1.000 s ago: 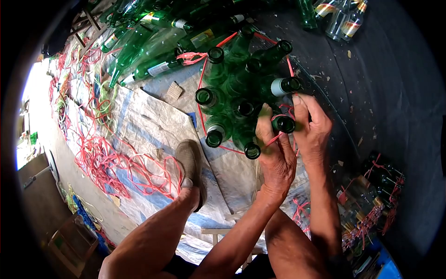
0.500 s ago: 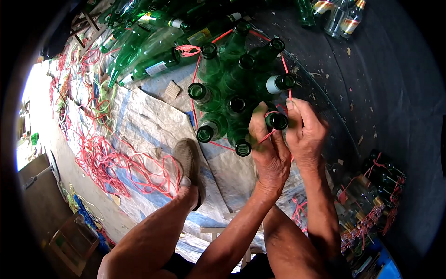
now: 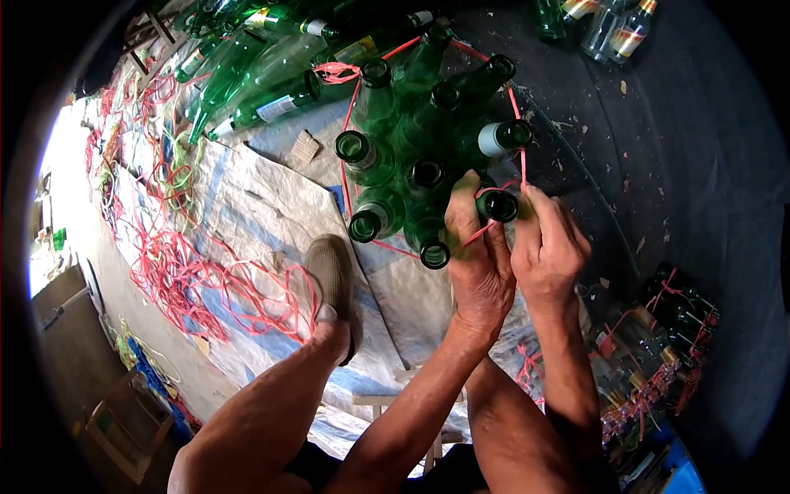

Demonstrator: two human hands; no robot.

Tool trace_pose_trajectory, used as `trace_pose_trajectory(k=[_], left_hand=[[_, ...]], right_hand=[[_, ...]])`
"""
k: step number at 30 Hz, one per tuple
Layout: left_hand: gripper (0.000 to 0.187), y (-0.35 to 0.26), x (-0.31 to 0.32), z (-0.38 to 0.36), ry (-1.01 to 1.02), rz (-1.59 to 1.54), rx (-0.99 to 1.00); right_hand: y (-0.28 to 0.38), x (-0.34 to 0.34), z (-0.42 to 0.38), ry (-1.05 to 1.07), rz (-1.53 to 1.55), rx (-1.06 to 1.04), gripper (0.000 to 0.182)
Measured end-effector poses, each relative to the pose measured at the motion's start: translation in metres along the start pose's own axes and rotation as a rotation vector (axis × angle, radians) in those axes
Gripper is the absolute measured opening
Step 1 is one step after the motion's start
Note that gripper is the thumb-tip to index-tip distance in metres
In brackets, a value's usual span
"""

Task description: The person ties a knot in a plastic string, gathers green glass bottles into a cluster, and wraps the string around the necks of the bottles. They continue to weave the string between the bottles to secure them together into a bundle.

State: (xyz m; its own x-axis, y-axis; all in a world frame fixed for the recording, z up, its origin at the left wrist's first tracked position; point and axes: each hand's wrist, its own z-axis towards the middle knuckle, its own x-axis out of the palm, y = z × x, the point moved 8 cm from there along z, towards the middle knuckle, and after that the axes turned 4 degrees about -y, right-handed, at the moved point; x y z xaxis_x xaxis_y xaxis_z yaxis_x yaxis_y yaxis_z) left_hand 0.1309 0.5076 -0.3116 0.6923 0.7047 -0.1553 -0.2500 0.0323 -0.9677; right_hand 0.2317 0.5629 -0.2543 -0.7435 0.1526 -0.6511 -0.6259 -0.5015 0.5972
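Observation:
Several green glass bottles [image 3: 418, 123] stand upright in a tight cluster, mouths up. Pink string [image 3: 518, 105] runs around the outside of the group, with a knotted bunch at its upper left. My left hand [image 3: 479, 263] is closed at the neck of the nearest right bottle [image 3: 499, 205]; part of its grip is hidden. A strand of string crosses that neck and the left fingers. Just right of this bottle, my right hand [image 3: 550, 247] is closed, pinching the string between thumb and forefinger.
Loose green bottles [image 3: 239, 82] lie at the upper left. Tangled pink string [image 3: 177, 280] spreads over the pale sheet [image 3: 271, 206] near my shoe [image 3: 331, 276]. Clear bottles [image 3: 629, 33] lie at the upper right, and tied bottles [image 3: 683, 309] sit at the lower right.
The right hand has shifted slightly down and right, still pinching the string. The nearest right bottle's neck sits slightly higher and further right. My left hand keeps its hold.

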Motion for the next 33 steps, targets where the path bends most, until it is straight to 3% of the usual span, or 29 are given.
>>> trace_pose_trajectory(k=[11,20,33], left_hand=[[0.038,0.004,0.0,-0.002,-0.001,0.046,0.004],[0.05,0.011,0.005,-0.005,-0.008,0.027,-0.024],[0.047,0.003,0.003,0.002,-0.028,0.026,-0.03]], right_hand=[[0.021,-0.011,-0.011,0.051,-0.001,0.022,0.01],[0.028,-0.008,-0.013,0.06,0.021,0.045,0.015],[0.032,-0.008,-0.012,0.11,0.056,0.06,0.016]])
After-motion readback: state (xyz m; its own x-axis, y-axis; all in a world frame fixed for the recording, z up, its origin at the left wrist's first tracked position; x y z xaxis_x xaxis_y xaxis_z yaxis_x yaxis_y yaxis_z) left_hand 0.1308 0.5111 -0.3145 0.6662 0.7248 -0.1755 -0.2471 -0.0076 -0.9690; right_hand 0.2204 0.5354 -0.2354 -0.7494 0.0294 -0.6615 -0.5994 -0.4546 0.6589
